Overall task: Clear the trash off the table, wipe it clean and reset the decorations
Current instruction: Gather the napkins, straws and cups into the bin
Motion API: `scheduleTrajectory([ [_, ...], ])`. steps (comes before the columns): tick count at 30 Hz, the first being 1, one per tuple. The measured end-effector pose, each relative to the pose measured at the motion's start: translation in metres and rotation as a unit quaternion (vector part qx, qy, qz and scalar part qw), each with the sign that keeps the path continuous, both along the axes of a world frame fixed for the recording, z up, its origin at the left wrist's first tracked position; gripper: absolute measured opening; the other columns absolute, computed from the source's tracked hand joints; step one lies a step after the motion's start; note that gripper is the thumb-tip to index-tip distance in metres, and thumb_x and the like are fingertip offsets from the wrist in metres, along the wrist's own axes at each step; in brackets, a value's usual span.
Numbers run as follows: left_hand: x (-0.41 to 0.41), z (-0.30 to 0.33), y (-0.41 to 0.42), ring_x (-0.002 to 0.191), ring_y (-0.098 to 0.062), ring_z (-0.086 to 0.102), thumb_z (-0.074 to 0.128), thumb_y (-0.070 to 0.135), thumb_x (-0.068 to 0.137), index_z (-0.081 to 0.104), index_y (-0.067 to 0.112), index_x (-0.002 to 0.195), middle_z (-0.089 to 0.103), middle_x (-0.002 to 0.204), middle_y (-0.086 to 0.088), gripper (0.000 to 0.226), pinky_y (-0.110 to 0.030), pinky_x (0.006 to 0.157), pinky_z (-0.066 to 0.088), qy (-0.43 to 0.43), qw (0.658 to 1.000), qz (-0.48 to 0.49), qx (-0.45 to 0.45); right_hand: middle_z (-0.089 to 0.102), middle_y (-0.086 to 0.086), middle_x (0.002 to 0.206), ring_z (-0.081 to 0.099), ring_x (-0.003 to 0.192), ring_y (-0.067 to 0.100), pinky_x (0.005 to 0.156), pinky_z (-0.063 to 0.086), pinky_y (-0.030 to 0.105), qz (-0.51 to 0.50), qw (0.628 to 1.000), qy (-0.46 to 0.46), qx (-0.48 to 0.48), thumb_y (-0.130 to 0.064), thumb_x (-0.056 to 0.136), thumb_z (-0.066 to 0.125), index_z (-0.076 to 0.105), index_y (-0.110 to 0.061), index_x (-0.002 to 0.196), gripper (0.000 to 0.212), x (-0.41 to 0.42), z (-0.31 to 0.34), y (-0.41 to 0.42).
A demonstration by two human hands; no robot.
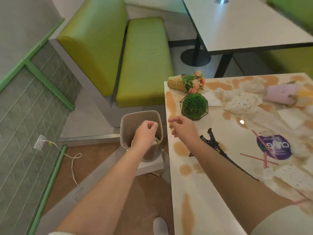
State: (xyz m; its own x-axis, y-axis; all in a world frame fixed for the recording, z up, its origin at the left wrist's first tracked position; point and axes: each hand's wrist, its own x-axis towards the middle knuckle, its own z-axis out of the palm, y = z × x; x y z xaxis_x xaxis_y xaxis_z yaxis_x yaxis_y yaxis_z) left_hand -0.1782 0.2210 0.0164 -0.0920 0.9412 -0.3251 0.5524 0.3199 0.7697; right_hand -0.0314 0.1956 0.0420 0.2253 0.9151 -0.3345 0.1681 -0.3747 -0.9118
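A beige trash bin stands on the floor at the left edge of the stained white table. My left hand hovers over the bin's mouth with loosely curled fingers and holds nothing. My right hand hangs over the table's left edge, fingers relaxed and empty. On the table lie crumpled napkins, a tipped pink cup, pink straws, a purple round lid, a black Eiffel tower figure, a green ball plant in a wire frame and a small bouquet.
A green bench seat stands beyond the bin. Another white table is at the back right. A wall socket with a white cable is on the left. Brown spill stains cover the table top.
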Motion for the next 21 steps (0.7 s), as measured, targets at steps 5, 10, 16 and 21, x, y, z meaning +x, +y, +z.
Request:
scheduleTrajectory([
  [5, 0.06, 0.023, -0.03, 0.094, -0.017, 0.063, 0.05, 0.044, 0.096, 0.059, 0.03, 0.099, 0.068, 0.1, 0.006, 0.017, -0.039, 0.085, 0.052, -0.002, 0.998, -0.049, 0.027, 0.067, 0.003, 0.087, 0.055, 0.064, 0.014, 0.059, 0.043, 0.024, -0.022, 0.999, -0.031, 0.016, -0.007, 0.089, 0.054, 0.069, -0.015, 0.098, 0.019, 0.057, 0.014, -0.041],
  [10, 0.129, 0.029, -0.071, 0.093, -0.018, 0.063, 0.05, 0.044, 0.094, 0.061, 0.032, 0.1, 0.067, 0.103, 0.005, 0.017, -0.036, 0.081, 0.051, -0.014, 0.992, -0.123, 0.002, 0.069, 0.003, 0.094, 0.057, 0.072, 0.015, 0.072, 0.049, 0.032, -0.052, 0.997, -0.062, 0.007, -0.007, 0.086, 0.055, 0.068, -0.025, 0.086, 0.022, 0.128, 0.01, -0.085],
  [16, 0.198, 0.021, -0.114, 0.095, -0.015, 0.062, 0.054, 0.04, 0.095, 0.061, 0.03, 0.1, 0.065, 0.101, 0.007, 0.014, -0.033, 0.082, 0.049, -0.013, 0.985, -0.172, -0.019, 0.068, -0.002, 0.1, 0.058, 0.086, 0.014, 0.077, 0.047, 0.032, -0.058, 0.991, -0.118, -0.027, -0.01, 0.088, 0.055, 0.066, -0.029, 0.087, 0.022, 0.2, -0.008, -0.132],
  [21, 0.25, 0.004, -0.142, 0.098, -0.015, 0.059, 0.057, 0.037, 0.095, 0.06, 0.029, 0.102, 0.061, 0.102, 0.005, 0.011, -0.031, 0.084, 0.047, -0.01, 0.977, -0.211, -0.044, 0.064, -0.005, 0.097, 0.058, 0.089, 0.012, 0.069, 0.044, 0.027, -0.044, 0.971, -0.231, -0.045, -0.015, 0.091, 0.056, 0.069, -0.026, 0.097, 0.018, 0.258, -0.023, -0.17],
])
